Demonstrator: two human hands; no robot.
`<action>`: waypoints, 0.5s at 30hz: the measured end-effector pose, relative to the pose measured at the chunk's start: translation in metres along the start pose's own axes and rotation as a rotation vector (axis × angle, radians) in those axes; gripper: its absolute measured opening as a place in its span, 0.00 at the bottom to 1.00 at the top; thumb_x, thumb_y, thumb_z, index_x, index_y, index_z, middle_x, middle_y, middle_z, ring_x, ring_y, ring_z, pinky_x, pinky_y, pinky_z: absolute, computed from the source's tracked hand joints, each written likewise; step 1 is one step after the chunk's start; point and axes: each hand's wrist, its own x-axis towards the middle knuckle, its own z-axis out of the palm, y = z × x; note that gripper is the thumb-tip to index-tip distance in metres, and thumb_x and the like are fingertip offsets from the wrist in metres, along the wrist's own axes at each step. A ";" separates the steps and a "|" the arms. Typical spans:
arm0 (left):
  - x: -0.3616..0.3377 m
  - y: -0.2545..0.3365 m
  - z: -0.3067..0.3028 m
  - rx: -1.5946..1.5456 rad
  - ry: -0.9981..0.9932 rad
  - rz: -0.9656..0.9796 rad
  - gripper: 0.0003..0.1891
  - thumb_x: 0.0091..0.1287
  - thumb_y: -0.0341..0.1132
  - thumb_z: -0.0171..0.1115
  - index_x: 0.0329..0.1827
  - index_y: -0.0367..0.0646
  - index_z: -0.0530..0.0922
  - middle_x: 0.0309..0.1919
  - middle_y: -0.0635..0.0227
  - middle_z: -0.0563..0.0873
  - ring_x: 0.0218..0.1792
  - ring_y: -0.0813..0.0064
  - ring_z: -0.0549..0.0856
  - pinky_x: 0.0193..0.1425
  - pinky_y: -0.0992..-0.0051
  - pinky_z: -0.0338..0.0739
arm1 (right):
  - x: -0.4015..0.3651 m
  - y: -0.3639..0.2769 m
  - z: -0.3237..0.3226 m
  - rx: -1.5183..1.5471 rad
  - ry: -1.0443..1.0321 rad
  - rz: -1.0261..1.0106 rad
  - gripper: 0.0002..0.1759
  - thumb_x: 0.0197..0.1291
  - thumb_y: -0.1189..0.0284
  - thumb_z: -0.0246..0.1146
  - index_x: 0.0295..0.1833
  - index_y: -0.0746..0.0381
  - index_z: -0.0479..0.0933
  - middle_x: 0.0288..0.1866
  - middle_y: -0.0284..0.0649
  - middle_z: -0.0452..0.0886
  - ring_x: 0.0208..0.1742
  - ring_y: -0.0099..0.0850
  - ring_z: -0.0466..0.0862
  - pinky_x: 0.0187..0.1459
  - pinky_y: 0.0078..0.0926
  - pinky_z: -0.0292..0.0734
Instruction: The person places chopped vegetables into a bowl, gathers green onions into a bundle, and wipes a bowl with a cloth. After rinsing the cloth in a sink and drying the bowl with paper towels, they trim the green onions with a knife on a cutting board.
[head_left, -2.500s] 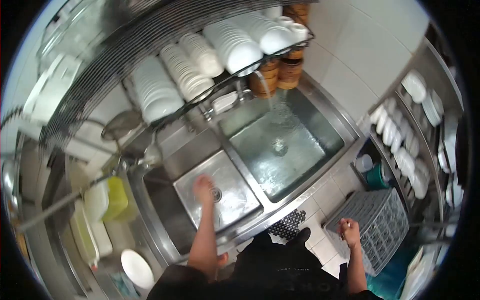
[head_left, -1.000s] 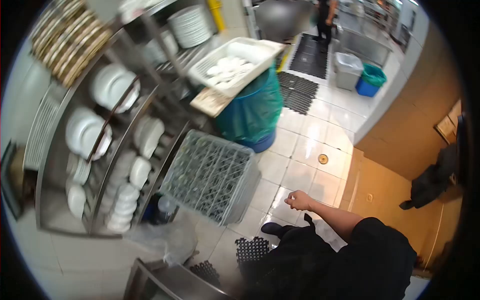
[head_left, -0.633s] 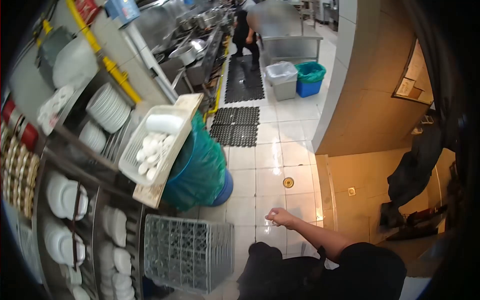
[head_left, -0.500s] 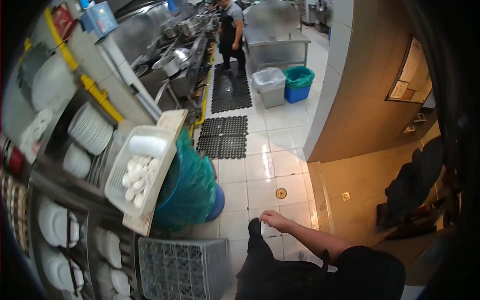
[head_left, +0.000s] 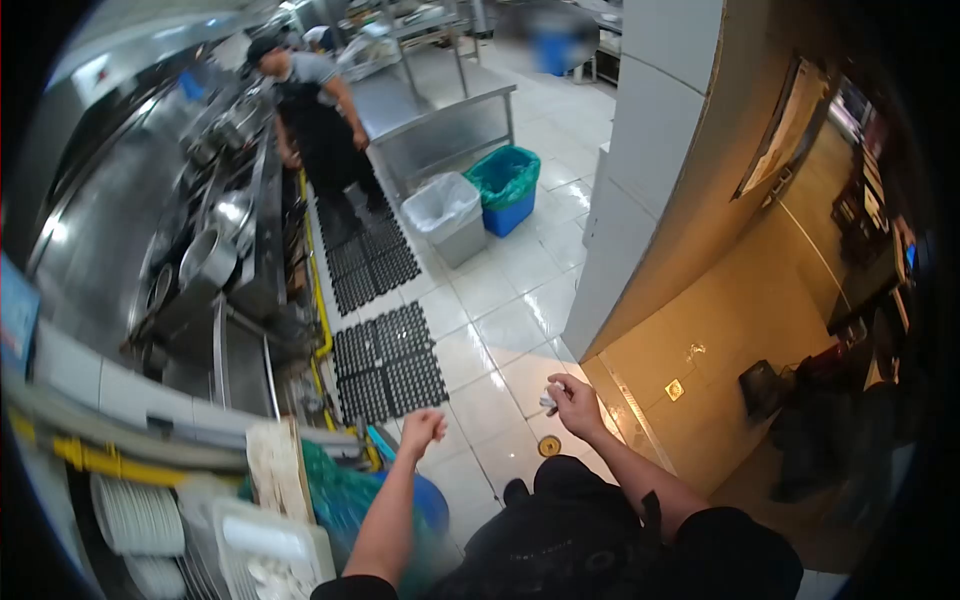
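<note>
My right hand [head_left: 577, 408] is out in front of me over the tiled floor, its fingers closed on a small crumpled white piece [head_left: 549, 396], which looks like paper or cloth. On the other side my left hand [head_left: 424, 432] hangs in the air with its fingers curled in and nothing showing in them. Below and left of it stands a blue bin [head_left: 428, 503] with a green liner [head_left: 340, 488]. Close to that bin is a pale plastic basket [head_left: 318, 553] with white pieces and a white roll-shaped thing in it.
A person [head_left: 322, 130] in a dark apron stands by the stove line [head_left: 255, 230] at the left. Black rubber mats [head_left: 390, 362] lie on the floor. Ahead are a grey bin [head_left: 447, 225] and a blue bin [head_left: 508, 205]. A tiled wall corner [head_left: 640, 180] juts out at right.
My view has swung right and moved forward. My left hand has come into view, and the white piece in my right hand shows more plainly. The basket and plates have shifted to the lower left.
</note>
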 end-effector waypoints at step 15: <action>0.293 0.326 0.218 -0.698 -0.578 -0.077 0.28 0.79 0.57 0.33 0.67 0.45 0.67 0.61 0.66 0.77 0.64 0.70 0.75 0.69 0.65 0.68 | 0.422 -0.093 0.020 -0.410 0.315 -0.425 0.22 0.64 0.70 0.46 0.60 0.58 0.76 0.60 0.39 0.80 0.65 0.33 0.76 0.69 0.41 0.49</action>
